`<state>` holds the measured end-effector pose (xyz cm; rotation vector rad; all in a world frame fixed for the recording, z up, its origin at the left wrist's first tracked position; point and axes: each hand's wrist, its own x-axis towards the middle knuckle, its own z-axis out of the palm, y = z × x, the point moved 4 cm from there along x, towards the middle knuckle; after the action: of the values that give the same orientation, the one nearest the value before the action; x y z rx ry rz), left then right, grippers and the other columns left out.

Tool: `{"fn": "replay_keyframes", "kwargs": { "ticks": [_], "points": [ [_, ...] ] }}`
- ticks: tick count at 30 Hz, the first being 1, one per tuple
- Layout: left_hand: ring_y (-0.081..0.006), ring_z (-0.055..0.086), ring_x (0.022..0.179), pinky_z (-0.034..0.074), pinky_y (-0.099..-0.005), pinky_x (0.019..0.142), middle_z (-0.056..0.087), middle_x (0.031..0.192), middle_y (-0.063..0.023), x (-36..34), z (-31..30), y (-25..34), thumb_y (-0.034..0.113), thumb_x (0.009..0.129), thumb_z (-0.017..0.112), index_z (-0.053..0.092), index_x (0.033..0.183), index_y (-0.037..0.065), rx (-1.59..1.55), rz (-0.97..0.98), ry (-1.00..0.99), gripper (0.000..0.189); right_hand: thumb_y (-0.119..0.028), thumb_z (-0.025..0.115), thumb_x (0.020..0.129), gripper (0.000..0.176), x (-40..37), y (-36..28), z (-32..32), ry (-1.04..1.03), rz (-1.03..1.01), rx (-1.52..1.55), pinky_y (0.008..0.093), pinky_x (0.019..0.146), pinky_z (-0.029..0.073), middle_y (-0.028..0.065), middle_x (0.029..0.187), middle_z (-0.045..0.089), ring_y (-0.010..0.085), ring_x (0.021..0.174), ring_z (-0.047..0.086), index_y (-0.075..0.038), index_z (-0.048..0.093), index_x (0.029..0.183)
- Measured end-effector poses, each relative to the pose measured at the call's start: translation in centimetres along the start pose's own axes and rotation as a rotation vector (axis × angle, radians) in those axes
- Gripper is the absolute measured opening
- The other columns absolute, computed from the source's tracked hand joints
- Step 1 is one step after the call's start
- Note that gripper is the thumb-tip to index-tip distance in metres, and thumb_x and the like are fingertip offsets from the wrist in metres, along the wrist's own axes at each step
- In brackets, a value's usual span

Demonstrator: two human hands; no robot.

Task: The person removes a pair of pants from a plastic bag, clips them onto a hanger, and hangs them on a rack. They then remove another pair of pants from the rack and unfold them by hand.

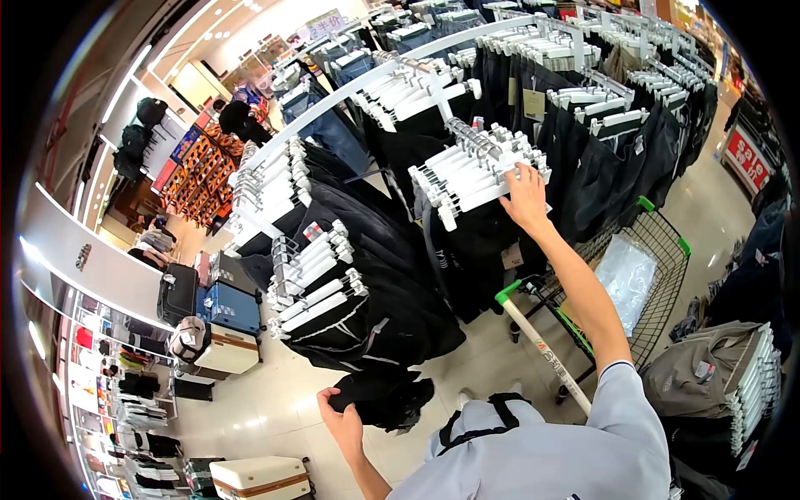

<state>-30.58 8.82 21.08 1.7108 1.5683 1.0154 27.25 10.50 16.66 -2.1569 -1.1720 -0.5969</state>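
My left hand (343, 421) is low in front of me, with thumb and fingers closed on the edge of a bunched black garment (387, 398). Which kind of garment it is cannot be made out. Farther up, my right hand (527, 198) reaches out to a row of white clip hangers (467, 175) on a metal arm of the rack. Its fingers bend over the end of one hanger. Black trousers (479, 242) hang beneath that row. Left of it, another row of white hangers (312, 279) carries more black trousers (400, 308), some with pale drawstrings.
A shopping cart (667, 292) with a green-tipped handle (546, 354) stands by my right arm, a clear plastic package (625, 279) inside. Grey-brown clothes (700, 367) hang at right. Suitcases (232, 308) stand left; a cream suitcase (260, 479) sits below. A red sale sign (746, 160) is at far right.
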Motion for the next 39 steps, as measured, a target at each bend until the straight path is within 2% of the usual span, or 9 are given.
{"fn": "replay_keyframes", "kwargs": {
  "ticks": [8,13,20,24,25,26,30,33,39],
  "points": [
    [-0.0125,0.058,0.086,0.049,-0.0236,0.080,0.059,0.105,-0.0056,0.5,-1.6,-0.1,-0.014,0.074,0.064,0.063,0.120,0.001,-0.225,-0.061,-0.184,0.049,-0.021,0.080,0.081,0.040,0.1,0.0,-1.8,0.197,-0.090,0.032,0.0470,0.105,0.041,0.0101,0.122,0.065,0.0304,0.122,0.057,-0.008,0.067,0.117],
    [-0.0124,0.061,0.080,0.047,-0.0237,0.064,0.063,0.105,-0.0072,1.7,-0.3,0.5,-0.010,0.076,0.070,0.074,0.116,0.002,-0.039,0.163,-0.181,0.041,-0.027,0.076,0.091,0.033,-3.6,0.1,-5.2,-0.004,0.064,0.401,0.0488,0.080,0.052,0.0209,0.096,0.069,0.0446,0.092,0.066,-0.005,0.061,0.109],
    [-0.0172,0.067,0.086,0.055,-0.0257,0.068,0.066,0.099,-0.0083,3.4,1.5,3.7,-0.010,0.079,0.072,0.076,0.107,-0.001,-0.085,0.336,-0.094,0.030,-0.024,0.086,0.084,0.037,-14.5,-5.8,-10.9,-0.312,0.214,0.748,0.0344,0.074,0.054,0.0141,0.085,0.070,0.0183,0.076,0.067,0.000,0.064,0.102],
    [-0.0185,0.069,0.098,0.057,-0.0277,0.079,0.071,0.114,-0.0107,4.0,3.6,5.3,-0.008,0.077,0.078,0.077,0.109,-0.001,-0.084,0.340,-0.272,0.033,-0.028,0.088,0.081,0.038,-18.3,-9.6,-13.7,-0.383,0.191,0.755,0.0340,0.073,0.055,0.0135,0.087,0.072,0.0231,0.076,0.071,-0.001,0.068,0.101],
    [-0.0157,0.070,0.095,0.055,-0.0268,0.079,0.075,0.109,-0.0103,4.3,4.3,5.4,-0.004,0.078,0.081,0.078,0.106,-0.002,-0.081,0.382,-0.357,0.028,-0.029,0.089,0.080,0.040,-18.9,-10.2,-14.3,-0.341,0.165,0.782,0.0336,0.073,0.056,0.0129,0.088,0.072,0.0257,0.077,0.073,-0.002,0.069,0.102],
    [-0.0157,0.070,0.095,0.055,-0.0268,0.079,0.075,0.109,-0.0103,4.5,4.9,5.5,-0.004,0.078,0.081,0.078,0.106,-0.002,-0.082,0.380,-0.366,0.028,-0.023,0.089,0.080,0.034,-19.7,-10.7,-14.7,-0.337,0.180,0.786,0.0299,0.071,0.053,0.0064,0.086,0.070,0.0159,0.075,0.067,-0.003,0.068,0.098],
    [-0.0090,0.063,0.069,0.050,-0.0231,0.066,0.075,0.086,-0.0044,4.4,7.4,6.8,0.003,0.084,0.081,0.079,0.100,-0.001,-0.046,0.291,-0.518,0.017,-0.024,0.089,0.081,0.035,-21.5,-11.6,-17.1,-0.310,0.256,0.737,0.0316,0.072,0.053,0.0080,0.087,0.071,0.0194,0.076,0.068,-0.004,0.068,0.100],
    [-0.0086,0.063,0.072,0.049,-0.0239,0.068,0.070,0.077,-0.0031,4.4,8.7,8.0,0.003,0.085,0.078,0.075,0.093,-0.003,-0.076,0.246,-0.541,0.010,-0.025,0.089,0.081,0.036,-22.7,-12.2,-17.5,-0.301,0.297,0.686,0.0327,0.071,0.053,0.0089,0.088,0.071,0.0218,0.076,0.068,-0.004,0.068,0.101],
    [-0.0052,0.057,0.072,0.045,-0.0188,0.070,0.064,0.076,0.0007,4.2,11.0,10.4,-0.004,0.084,0.078,0.058,0.141,0.000,-0.274,0.323,-0.749,0.061,-0.022,0.087,0.083,0.034,-23.3,-13.8,-17.6,-0.247,0.312,0.666,0.0332,0.071,0.053,0.0107,0.087,0.070,0.0232,0.076,0.067,-0.003,0.066,0.101]
  ]
}}
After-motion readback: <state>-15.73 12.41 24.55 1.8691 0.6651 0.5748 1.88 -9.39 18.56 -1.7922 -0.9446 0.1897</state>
